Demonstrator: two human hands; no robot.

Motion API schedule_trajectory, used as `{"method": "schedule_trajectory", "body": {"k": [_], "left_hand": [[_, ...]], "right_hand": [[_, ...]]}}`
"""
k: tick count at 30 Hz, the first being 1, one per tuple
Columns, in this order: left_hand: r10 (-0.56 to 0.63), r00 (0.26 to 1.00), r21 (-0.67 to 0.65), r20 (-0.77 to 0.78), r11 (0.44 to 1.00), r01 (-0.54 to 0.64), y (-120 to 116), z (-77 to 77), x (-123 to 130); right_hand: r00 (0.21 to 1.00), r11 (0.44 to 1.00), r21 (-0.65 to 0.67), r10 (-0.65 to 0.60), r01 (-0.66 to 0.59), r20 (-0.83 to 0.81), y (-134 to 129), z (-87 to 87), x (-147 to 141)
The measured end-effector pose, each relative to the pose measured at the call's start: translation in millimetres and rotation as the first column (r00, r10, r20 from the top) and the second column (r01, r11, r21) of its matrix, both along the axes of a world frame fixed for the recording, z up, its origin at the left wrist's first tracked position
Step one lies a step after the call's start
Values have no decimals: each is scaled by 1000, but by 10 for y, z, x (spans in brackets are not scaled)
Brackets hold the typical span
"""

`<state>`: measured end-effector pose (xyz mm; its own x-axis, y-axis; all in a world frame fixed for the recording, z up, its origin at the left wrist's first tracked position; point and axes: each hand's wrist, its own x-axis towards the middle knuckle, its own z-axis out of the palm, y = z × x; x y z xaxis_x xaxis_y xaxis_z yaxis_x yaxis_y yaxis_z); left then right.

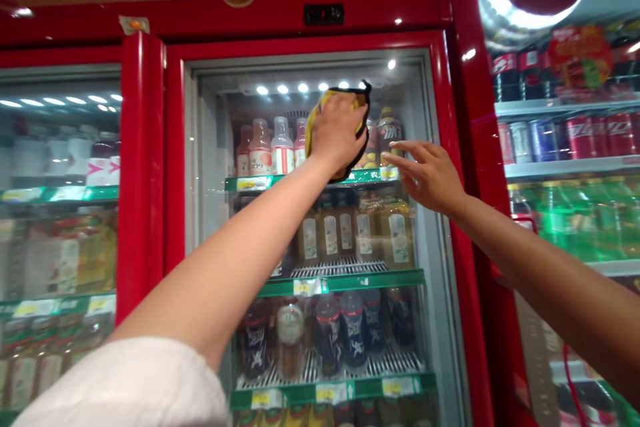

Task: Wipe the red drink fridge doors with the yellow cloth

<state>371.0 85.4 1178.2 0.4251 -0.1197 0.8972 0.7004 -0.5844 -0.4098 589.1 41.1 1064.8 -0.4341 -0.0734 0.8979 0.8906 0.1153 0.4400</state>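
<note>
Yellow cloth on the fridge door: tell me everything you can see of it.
The yellow cloth looks like soft fabric with a dark border. It lies under the left hand, which covers most of its middle, and appears pressed against the glass door in front of the top-shelf bottles. One dark corner sticks up at upper right; the lower edge shows beneath the wrist. Blur hides its weave.
</note>
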Motion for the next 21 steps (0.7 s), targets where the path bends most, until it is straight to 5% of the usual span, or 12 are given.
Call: {"method": "schedule_trajectory", "body": {"k": [4,7,11,14,17,21], "left_hand": [[3,992,6,-123,1000,-2,-23,-195,-56],[10,997,-7,76,1000,-10,35,-31,-166],[-17,972,12,236,1000,15,69,194,128],[-6,996,13,90,1000,5,-5,50,402],[16,995,13,-102,1000,-15,-57,-160,398],[16,997,42,-78,999,-13,22,-66,245]], "right_hand": [[999,1000,-19,-18,19,50,-44,-72,200],[999,1000,-18,4,-3,39,-58,-71,337],[998,999,-3,44,-44,36,-58,-46,411],[996,999,5,53,-53,75,-67,-75,465],[992,998,-5,55,-55,111,-80,-112,558],[985,998,-4,56,-56,165,-82,-89,640]]}}
